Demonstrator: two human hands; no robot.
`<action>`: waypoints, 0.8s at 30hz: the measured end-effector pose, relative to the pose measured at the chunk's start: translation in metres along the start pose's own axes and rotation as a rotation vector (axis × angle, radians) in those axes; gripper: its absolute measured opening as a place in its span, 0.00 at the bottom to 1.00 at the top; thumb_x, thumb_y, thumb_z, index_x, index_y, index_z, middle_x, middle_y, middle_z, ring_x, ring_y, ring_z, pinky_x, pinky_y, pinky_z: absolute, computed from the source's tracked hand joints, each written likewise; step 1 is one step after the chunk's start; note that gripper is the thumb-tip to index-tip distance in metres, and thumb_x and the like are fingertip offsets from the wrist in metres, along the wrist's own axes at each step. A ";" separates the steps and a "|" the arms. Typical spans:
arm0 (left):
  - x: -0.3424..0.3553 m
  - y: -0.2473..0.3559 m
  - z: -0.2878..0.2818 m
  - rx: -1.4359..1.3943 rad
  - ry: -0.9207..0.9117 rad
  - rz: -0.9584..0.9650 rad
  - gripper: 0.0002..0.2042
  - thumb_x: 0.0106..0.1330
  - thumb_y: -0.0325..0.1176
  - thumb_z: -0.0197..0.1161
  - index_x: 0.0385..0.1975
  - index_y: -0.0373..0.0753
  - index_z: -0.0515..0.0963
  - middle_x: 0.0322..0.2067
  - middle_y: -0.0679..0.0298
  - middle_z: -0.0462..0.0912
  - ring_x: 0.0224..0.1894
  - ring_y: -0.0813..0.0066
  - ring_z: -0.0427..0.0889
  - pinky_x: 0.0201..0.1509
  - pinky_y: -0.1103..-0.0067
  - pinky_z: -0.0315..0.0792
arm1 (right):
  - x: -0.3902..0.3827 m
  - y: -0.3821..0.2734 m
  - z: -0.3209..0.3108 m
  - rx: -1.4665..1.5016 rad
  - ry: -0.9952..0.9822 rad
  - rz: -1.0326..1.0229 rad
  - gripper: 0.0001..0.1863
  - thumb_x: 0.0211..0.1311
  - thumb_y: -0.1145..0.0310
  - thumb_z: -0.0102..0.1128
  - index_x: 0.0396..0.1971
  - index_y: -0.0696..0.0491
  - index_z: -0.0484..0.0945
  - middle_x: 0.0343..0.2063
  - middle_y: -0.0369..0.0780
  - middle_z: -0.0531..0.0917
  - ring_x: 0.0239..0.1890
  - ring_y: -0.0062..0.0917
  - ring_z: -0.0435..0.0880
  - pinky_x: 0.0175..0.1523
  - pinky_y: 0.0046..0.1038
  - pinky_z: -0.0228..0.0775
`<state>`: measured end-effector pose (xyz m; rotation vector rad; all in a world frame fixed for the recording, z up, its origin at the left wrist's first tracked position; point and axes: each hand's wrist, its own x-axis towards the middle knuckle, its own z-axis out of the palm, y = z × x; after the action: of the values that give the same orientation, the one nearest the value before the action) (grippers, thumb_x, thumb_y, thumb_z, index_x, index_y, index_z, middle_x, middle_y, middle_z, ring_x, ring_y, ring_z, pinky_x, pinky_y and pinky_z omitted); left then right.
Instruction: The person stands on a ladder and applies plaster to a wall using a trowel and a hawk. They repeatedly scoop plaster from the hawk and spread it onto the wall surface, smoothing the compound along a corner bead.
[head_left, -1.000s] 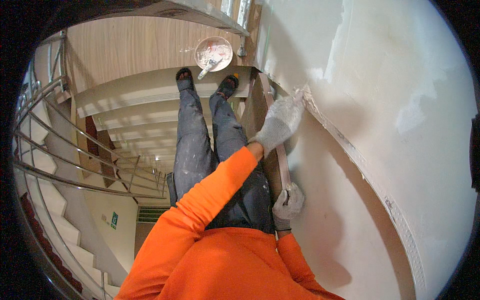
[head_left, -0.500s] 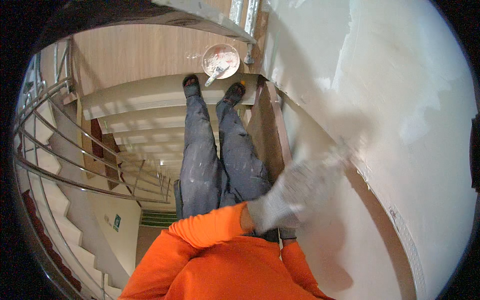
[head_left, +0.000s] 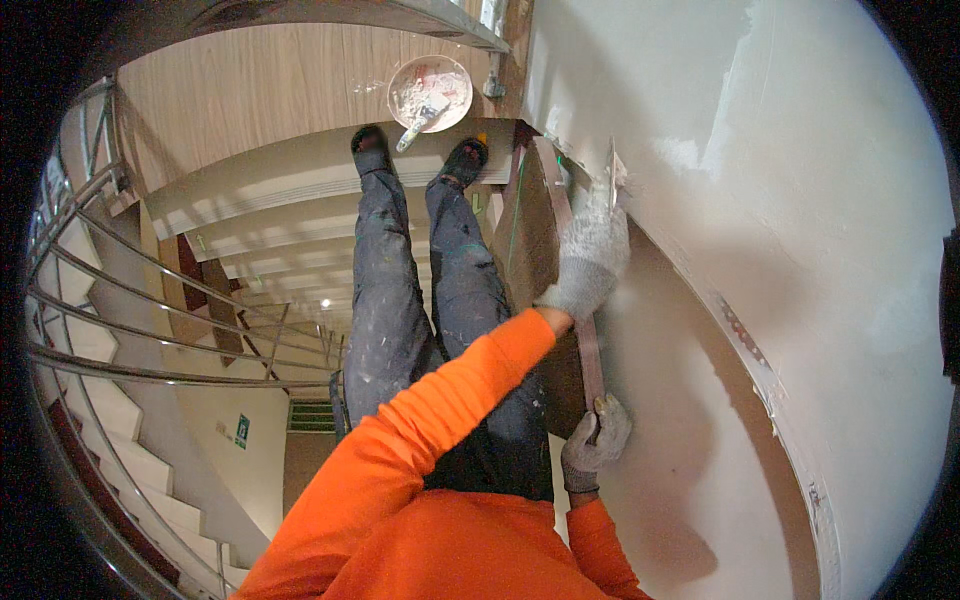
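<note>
My left hand (head_left: 593,250), in a grey knit glove, reaches across my body to the wall at right. It is closed on a putty knife (head_left: 612,172), whose thin blade shows edge-on near the wall's lower plastered edge (head_left: 652,250). Lower down, my right hand (head_left: 597,442), gloved too, has its fingers bent at the brown edge of a side board (head_left: 587,365) along the stairs. Ahead of my feet stands a round bowl (head_left: 455,85) with whitish-pink filler in it. A second spatula (head_left: 422,122) leans in it, handle over the rim.
Stairs (head_left: 290,240) descend beneath my legs. A metal railing (head_left: 150,375) curves along the left, with another white flight beyond it. A wood-look panel (head_left: 250,100) lies ahead, below a grey beam (head_left: 400,15). Patches of fresh filler mark the right wall (head_left: 800,200).
My left hand, blurred over the middle of the wall before, has moved forward and away with the putty knife. My right hand, mostly hidden earlier, now shows at the board's edge.
</note>
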<state>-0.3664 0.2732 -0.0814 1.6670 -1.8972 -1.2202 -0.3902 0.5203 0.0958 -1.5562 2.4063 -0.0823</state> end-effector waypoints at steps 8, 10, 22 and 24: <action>-0.033 0.023 -0.048 -0.667 -0.064 -0.132 0.26 0.69 0.27 0.54 0.67 0.26 0.64 0.60 0.43 0.76 0.57 0.49 0.80 0.60 0.65 0.76 | 0.005 -0.005 -0.005 -0.027 -0.038 0.006 0.11 0.71 0.70 0.56 0.49 0.56 0.78 0.46 0.48 0.84 0.51 0.47 0.83 0.56 0.50 0.73; -0.033 -0.013 -0.037 -0.391 0.157 0.099 0.26 0.67 0.26 0.57 0.65 0.28 0.68 0.61 0.43 0.75 0.60 0.45 0.77 0.63 0.65 0.74 | 0.002 -0.002 -0.004 0.013 -0.014 0.000 0.10 0.70 0.71 0.55 0.48 0.56 0.79 0.48 0.48 0.84 0.52 0.46 0.81 0.59 0.48 0.71; 0.045 -0.021 -0.041 -0.155 -0.497 0.057 0.26 0.66 0.24 0.54 0.65 0.24 0.67 0.55 0.38 0.78 0.53 0.48 0.81 0.57 0.63 0.75 | -0.002 0.000 0.005 0.041 0.062 -0.005 0.11 0.69 0.72 0.55 0.48 0.57 0.80 0.48 0.48 0.83 0.52 0.46 0.81 0.60 0.46 0.71; 0.025 -0.006 -0.060 -0.098 -0.164 0.352 0.24 0.70 0.30 0.50 0.65 0.27 0.68 0.61 0.44 0.76 0.58 0.50 0.79 0.63 0.65 0.73 | 0.004 0.000 0.004 0.054 0.056 -0.004 0.11 0.69 0.72 0.55 0.48 0.57 0.80 0.48 0.48 0.83 0.52 0.46 0.80 0.59 0.46 0.71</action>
<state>-0.3252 0.2283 -0.0585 1.1509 -2.0781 -1.3075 -0.3907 0.5176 0.0908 -1.5539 2.4224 -0.1921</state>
